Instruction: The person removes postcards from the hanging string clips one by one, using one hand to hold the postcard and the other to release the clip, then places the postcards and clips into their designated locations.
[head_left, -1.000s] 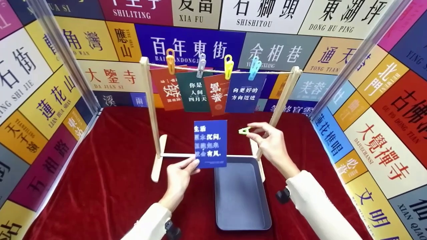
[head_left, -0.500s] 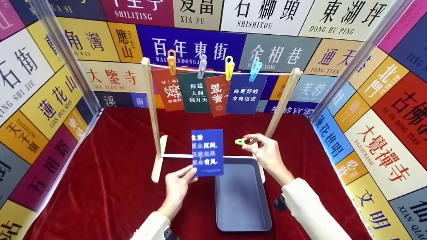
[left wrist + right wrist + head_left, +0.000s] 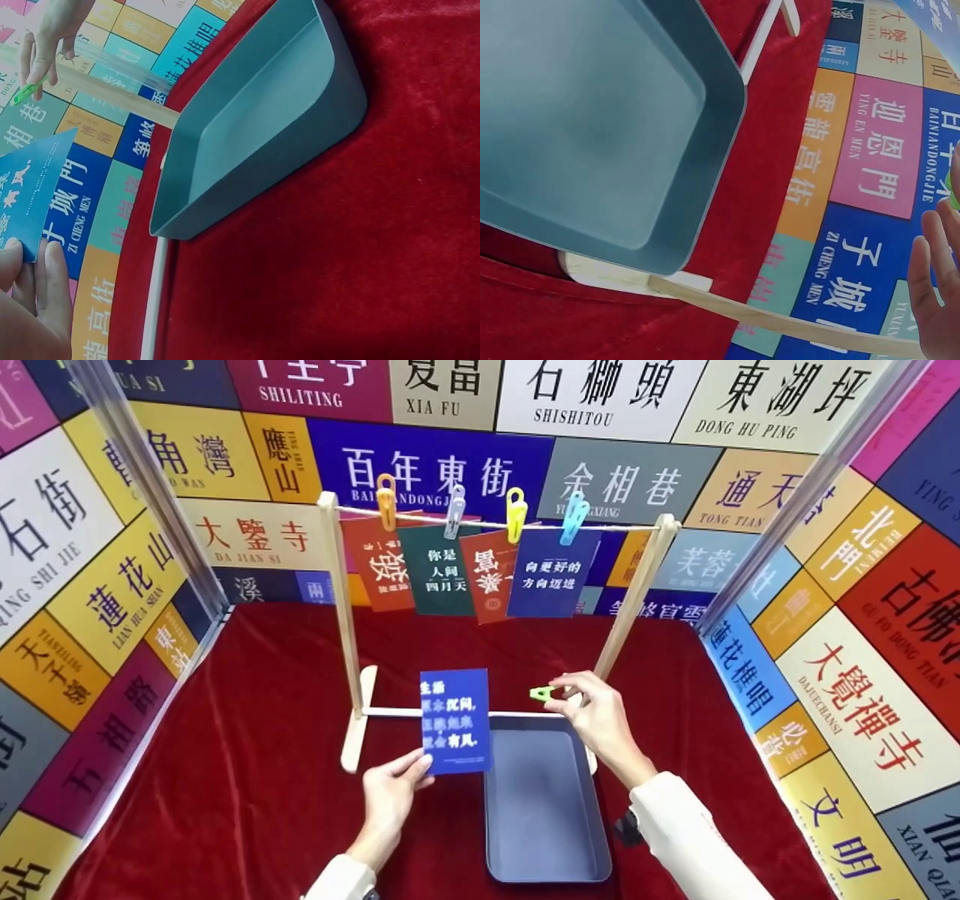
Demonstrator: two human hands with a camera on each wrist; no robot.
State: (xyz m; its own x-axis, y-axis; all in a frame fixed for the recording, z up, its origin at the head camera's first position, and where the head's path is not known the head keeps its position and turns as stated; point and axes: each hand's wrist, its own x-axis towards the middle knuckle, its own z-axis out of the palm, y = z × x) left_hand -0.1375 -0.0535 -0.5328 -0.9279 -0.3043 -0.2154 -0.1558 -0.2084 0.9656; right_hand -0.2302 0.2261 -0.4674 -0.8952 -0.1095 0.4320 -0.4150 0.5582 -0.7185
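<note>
My left hand (image 3: 391, 799) pinches a blue card (image 3: 455, 721) with white characters by its lower left corner, holding it upright in front of the rack. Part of that card (image 3: 34, 191) also shows at the left of the left wrist view. To its right, my right hand (image 3: 600, 720) pinches a small green clothespin (image 3: 541, 692) between thumb and fingertips, a short way from the card. Behind both hands, a cord (image 3: 420, 516) on a wooden rack (image 3: 341, 607) carries cards clipped by orange (image 3: 386, 502), grey, yellow (image 3: 515, 514) and light-blue clothespins.
A dark grey tray (image 3: 547, 802) lies on the red velvet cloth (image 3: 225, 780), partly below the right hand. The rack's white crossbar (image 3: 394, 712) runs low behind the card. Walls printed with coloured place-name signs (image 3: 427, 457) enclose the table on three sides.
Both hands have come down and slightly left, bringing the blue card and the green clothespin lower, away from the cord. The hanging cards stay as they were.
</note>
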